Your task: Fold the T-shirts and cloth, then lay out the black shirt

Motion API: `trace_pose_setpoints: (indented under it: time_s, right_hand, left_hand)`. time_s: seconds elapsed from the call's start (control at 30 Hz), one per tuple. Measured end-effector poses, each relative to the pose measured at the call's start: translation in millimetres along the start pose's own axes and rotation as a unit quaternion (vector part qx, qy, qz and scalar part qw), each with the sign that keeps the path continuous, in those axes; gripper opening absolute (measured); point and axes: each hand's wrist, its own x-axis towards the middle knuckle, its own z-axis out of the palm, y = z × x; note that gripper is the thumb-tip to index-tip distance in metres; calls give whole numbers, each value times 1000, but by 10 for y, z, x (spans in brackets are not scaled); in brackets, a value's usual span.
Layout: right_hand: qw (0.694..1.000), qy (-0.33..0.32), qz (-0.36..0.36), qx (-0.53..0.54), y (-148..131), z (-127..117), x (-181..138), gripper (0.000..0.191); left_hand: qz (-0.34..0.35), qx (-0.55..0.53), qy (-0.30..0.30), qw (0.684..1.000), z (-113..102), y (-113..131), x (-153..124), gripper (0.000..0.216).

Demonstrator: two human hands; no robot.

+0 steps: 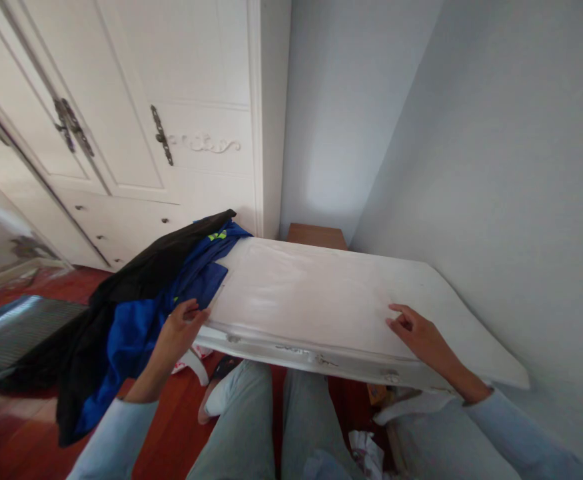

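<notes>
A thin, glossy whitish sheet [304,293] lies spread over the narrow white table [436,293] in front of me, slightly rippled. Whether it is plastic or paper I cannot tell. At its near left corner, my left hand [184,327] has bent fingers, with thumb and forefinger closed on the edge. My right hand [416,333] is near the sheet's right edge, its forefinger and thumb apart and the other fingers curled. Beside my left hand, black and blue clothing [146,293] is draped over the table's left end and hangs down.
A white wardrobe [201,80] stands behind on the left, with a wall [511,133] to the right. Past the table is a brown wooden box-like piece [316,235]. Crumpled paper [366,453] and a pale bin or bag [441,440] are below on the right.
</notes>
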Motion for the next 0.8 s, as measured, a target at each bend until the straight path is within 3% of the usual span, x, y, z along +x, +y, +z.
trace_pose_setpoints:
  time_s: [0.13,0.37,0.43,0.6,0.73,0.8]
  right_hand:
    - [989,-111,-42,86,-303,172,-320,47]
    - [959,-214,-75,171,-890,596,-475,52]
    - [950,-237,-82,187,-1011,712,-514,51]
    - [931,-282,-135,187,-1322,876,-544,42]
    - [923,-271,-145,229,-1563,1025,-468,37]
    - [914,-258,-116,291,-1644,1162,-450,36]
  left_hand:
    - [-73,-211,-53,973,-46,-1,-318,48]
    - [-181,-349,-124,911,-62,333,-342,25]
    - [-198,-349,-140,906,-50,349,-331,24]
    - [-163,-224,-180,944,59,367,-278,35]
    - [-196,-220,-197,935,161,451,-183,31]
    - [-219,-218,-173,935,211,497,-144,30]
